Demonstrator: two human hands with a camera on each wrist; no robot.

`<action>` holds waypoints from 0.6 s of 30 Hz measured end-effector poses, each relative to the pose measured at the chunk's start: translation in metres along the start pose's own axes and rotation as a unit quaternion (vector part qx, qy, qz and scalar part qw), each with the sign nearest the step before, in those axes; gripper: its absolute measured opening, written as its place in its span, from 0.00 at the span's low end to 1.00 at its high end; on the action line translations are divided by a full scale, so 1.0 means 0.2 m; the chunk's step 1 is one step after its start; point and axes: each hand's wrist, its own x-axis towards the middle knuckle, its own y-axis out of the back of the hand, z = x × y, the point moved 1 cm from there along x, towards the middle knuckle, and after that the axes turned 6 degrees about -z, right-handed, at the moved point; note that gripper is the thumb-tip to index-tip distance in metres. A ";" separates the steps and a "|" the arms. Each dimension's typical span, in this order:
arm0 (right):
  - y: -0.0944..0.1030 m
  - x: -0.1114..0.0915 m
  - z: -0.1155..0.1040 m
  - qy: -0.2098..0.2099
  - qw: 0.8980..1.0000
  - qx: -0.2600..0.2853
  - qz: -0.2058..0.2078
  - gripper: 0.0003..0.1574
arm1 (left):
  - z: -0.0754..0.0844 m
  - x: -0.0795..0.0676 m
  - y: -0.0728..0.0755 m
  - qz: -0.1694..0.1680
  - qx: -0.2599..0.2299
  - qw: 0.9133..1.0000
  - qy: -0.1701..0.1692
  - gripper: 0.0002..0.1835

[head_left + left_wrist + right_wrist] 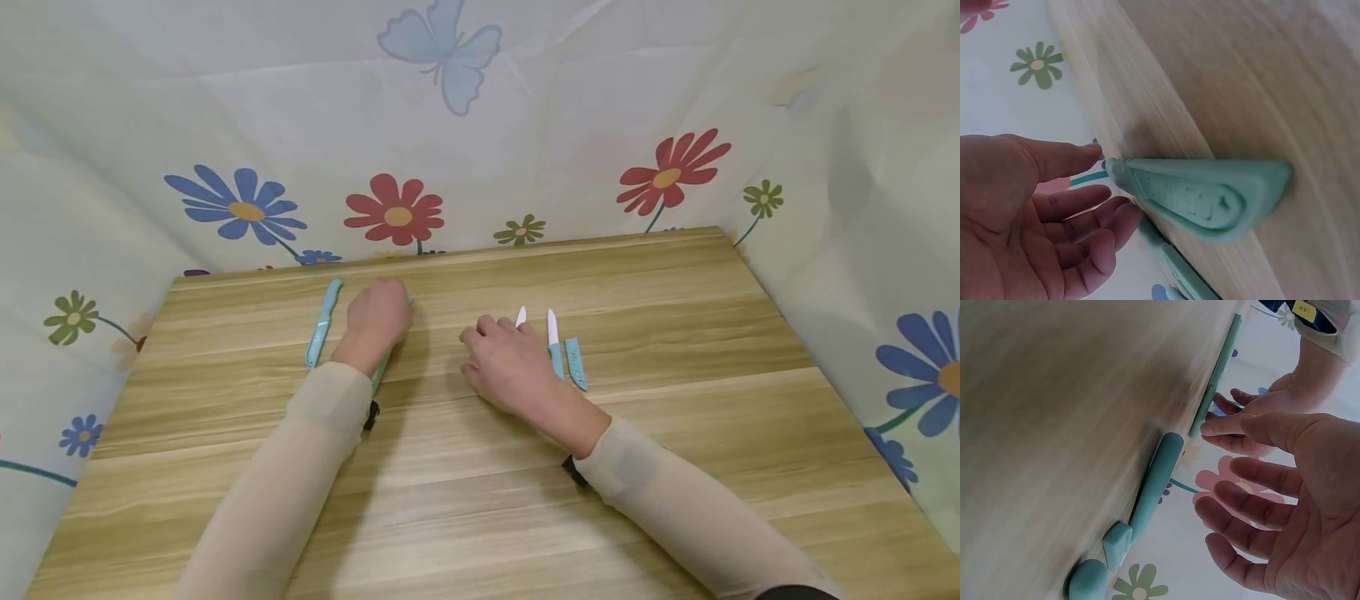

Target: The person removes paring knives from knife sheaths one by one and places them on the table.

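Observation:
My left hand [378, 321] is over a green sheathed knife [381, 375], hiding much of it in the head view. In the left wrist view, loosely bent fingers and a separate thumb are right by the far end of the green sheath [1210, 197], with nothing gripped. My right hand [510, 367] hovers with relaxed fingers above a knife whose white blade tip [521, 315] peeks out past them. From the right wrist, its palm shows bare, beside a teal handle [1157, 487]. Right of it lies a bare white-bladed knife [555, 346] with a teal handle.
A teal sheath [576, 364] lies beside the bare knife, at its right. Left of my left hand is a light blue sheathed knife [322, 329]. All are on a wood-grain table [465, 517], with a flower-printed curtain [315, 108] behind it and at the sides.

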 end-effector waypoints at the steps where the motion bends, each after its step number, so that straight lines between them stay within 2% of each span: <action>1: 0.00 0.00 0.00 0.001 1.000 0.000 0.003 0.25 | 0.00 0.01 0.00 -0.003 0.002 1.000 0.001 0.12; 18: -0.01 -0.01 -0.01 0.010 1.000 -0.003 0.013 0.23 | 0.01 0.07 -0.03 -0.012 0.013 1.000 0.014 0.16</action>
